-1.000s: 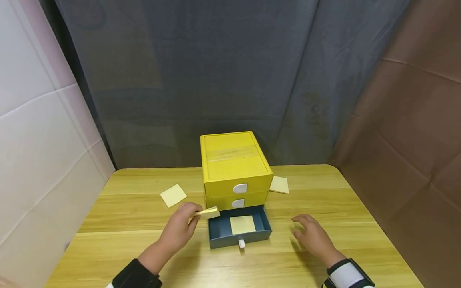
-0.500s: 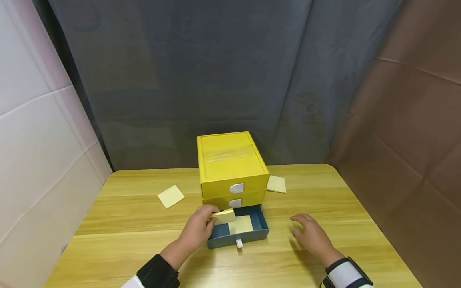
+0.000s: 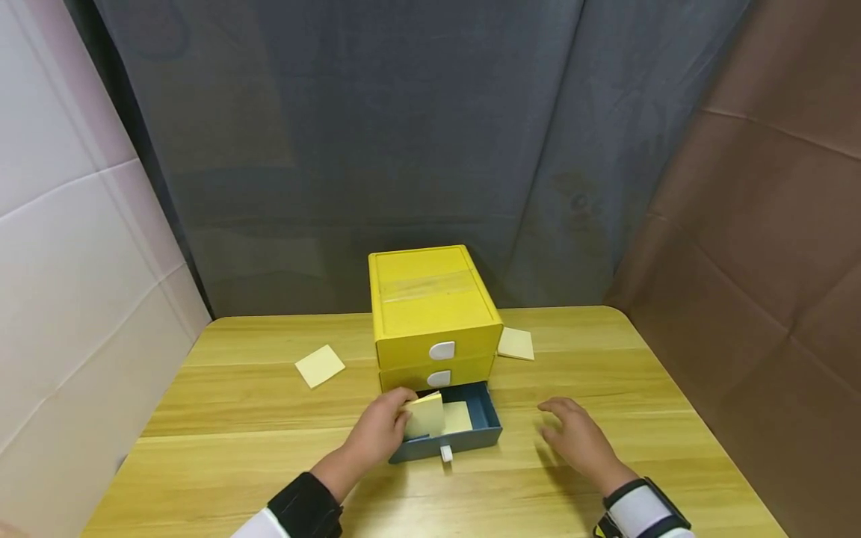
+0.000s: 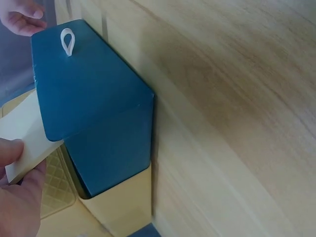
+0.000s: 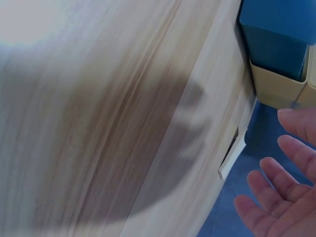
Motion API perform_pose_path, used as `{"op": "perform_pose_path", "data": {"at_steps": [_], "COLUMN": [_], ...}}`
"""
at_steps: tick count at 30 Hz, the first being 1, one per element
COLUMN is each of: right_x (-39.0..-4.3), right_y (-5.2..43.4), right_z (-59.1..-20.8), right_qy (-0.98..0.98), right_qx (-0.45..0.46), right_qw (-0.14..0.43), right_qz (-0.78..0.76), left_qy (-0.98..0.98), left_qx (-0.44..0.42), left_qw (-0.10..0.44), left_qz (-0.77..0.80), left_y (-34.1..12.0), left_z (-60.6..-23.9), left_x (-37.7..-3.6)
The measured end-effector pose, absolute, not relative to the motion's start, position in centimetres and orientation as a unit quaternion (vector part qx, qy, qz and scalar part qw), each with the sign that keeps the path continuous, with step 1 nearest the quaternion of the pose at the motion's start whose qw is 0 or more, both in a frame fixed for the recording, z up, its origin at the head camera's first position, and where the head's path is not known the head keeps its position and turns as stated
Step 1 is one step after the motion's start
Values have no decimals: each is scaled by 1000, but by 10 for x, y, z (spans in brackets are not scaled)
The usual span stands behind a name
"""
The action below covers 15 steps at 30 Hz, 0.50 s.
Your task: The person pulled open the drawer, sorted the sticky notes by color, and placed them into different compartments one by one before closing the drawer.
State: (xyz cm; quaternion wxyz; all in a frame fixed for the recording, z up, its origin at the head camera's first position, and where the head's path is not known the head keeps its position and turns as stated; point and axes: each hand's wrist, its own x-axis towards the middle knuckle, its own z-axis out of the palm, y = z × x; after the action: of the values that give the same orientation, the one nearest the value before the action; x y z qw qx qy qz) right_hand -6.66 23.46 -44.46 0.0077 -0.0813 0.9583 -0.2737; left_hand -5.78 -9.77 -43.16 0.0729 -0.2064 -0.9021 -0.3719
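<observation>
Left hand [image 3: 378,436] pinched a pale yellow square sticky-note pad [image 3: 427,415], tilted over the open dark blue bottom drawer [image 3: 471,437] of a yellow three-drawer cabinet [image 3: 430,310], right hand [image 3: 577,438] hovered relaxed, grip apart, above the light wooden bench [image 3: 222,418].

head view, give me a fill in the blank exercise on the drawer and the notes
1. The left hand holds a pale yellow ____ over the blue drawer.
2. The open drawer is the ____ one of the yellow box.
3. The right hand holds ____.
4. The number of notes already lying flat inside the drawer is ____.

Missing words: note; bottom; nothing; one
</observation>
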Motion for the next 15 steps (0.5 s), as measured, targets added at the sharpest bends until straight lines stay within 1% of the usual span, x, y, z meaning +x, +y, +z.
{"op": "perform_pose_path", "data": {"at_steps": [8,15], "right_x": [-67,-66], "right_y": [233,233], "right_z": [-447,-447], "right_qy": [957,958], "right_qx": [-81,-76], "right_qw": [13,13], "right_qz": [-278,-277], "left_qy": [-907,-907], "left_qx": [-218,-218], "left_qw": [49,-1], "left_qz": [-358,-361], "left_y": [-96,-93], "left_z": [-438,-443], "left_x": [-61,-61]}}
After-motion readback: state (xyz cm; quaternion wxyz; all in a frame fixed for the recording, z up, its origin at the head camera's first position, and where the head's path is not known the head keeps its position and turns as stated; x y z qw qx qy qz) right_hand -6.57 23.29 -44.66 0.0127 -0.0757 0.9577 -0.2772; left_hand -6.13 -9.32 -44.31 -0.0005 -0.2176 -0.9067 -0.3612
